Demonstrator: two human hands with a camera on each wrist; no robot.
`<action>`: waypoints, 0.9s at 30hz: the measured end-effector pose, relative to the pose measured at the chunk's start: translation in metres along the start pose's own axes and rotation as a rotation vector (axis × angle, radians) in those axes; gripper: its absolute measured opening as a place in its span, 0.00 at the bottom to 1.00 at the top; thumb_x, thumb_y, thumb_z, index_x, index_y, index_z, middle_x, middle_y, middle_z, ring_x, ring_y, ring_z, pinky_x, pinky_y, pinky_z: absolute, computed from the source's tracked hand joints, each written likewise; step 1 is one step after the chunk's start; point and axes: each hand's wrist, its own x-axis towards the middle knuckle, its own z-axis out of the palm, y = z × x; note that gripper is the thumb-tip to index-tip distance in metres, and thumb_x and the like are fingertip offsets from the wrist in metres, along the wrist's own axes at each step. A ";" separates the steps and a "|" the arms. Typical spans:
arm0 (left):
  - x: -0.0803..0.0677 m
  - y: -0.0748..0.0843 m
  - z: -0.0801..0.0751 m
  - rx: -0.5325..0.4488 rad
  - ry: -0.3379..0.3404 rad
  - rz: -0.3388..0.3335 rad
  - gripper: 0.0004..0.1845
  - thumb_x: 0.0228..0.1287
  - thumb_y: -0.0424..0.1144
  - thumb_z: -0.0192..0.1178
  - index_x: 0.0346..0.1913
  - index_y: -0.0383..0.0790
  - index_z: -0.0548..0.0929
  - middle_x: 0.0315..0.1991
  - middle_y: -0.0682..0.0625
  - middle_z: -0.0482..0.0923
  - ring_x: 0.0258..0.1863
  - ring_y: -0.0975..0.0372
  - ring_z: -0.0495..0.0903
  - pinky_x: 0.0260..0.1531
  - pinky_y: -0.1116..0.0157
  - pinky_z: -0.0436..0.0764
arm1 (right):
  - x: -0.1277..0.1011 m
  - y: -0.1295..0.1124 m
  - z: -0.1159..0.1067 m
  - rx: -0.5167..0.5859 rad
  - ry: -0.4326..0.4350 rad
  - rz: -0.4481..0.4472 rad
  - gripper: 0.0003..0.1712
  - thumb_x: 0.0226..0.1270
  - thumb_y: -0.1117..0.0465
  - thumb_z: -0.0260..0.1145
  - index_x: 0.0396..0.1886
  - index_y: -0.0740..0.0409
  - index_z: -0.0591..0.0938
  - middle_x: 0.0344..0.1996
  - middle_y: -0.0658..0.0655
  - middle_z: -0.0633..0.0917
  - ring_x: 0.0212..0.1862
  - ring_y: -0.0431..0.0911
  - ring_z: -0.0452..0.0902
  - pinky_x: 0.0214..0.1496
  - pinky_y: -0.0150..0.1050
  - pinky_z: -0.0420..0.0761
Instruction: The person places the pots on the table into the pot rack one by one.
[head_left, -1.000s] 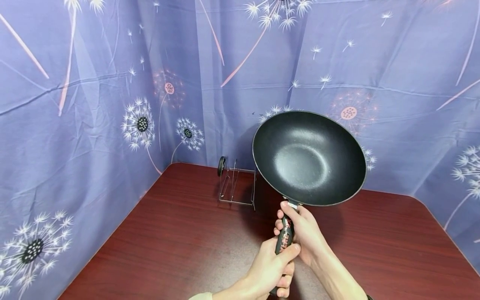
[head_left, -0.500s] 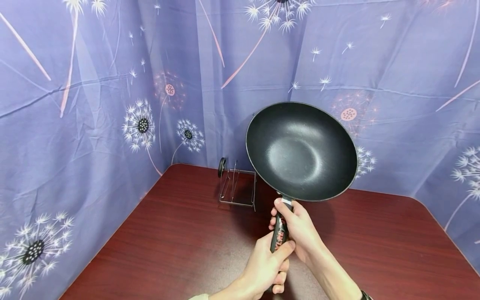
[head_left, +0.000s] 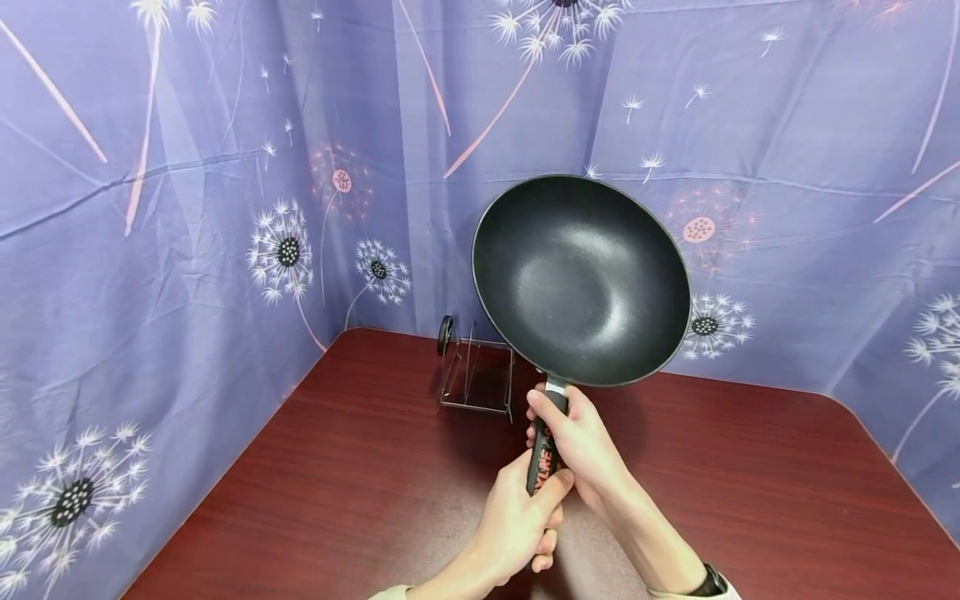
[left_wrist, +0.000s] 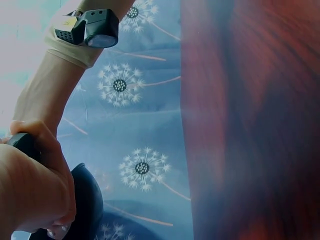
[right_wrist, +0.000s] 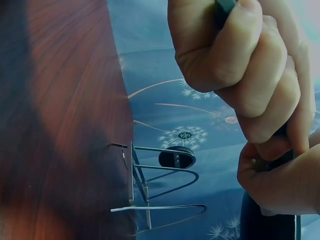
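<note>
A black wok (head_left: 581, 283) is held up over the table in the head view, tilted so its inside faces me, with its long black handle (head_left: 546, 454) slanting down toward me. My left hand (head_left: 513, 525) grips the lower part of the handle, thumb laid across it. Just above, close under the pan, my right hand (head_left: 581, 437) grips the same handle, its thumb along the top. Orange-red lettering shows on the handle between the two hands. Only a dark part of the wok (left_wrist: 87, 200) appears in the left wrist view.
Behind the wok, to the left, a metal wire rack (head_left: 476, 408) stands on the dark red wooden table (head_left: 337, 467). A black round disc (head_left: 446, 335) is at its left end. Blue curtains (head_left: 187, 292) with dandelion prints hang along the back and left edges.
Both hands have raised the wok and carried it to the left, and its inside faces me more fully. The rack has stayed in place.
</note>
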 end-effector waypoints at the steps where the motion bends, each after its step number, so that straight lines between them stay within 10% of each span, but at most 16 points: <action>1: 0.000 0.001 -0.001 0.011 0.005 0.005 0.10 0.71 0.43 0.58 0.42 0.41 0.70 0.13 0.56 0.62 0.03 0.69 0.62 0.02 0.70 0.63 | 0.001 -0.001 0.001 -0.008 -0.006 -0.006 0.17 0.74 0.57 0.60 0.53 0.62 0.69 0.32 0.51 0.76 0.31 0.42 0.74 0.39 0.33 0.81; 27: -0.006 0.004 -0.036 0.288 0.217 0.102 0.17 0.71 0.49 0.58 0.40 0.38 0.70 0.13 0.53 0.67 0.02 0.67 0.64 0.01 0.65 0.68 | 0.020 -0.003 0.040 -0.092 -0.080 -0.071 0.20 0.65 0.64 0.62 0.55 0.63 0.71 0.31 0.56 0.79 0.30 0.43 0.78 0.38 0.33 0.79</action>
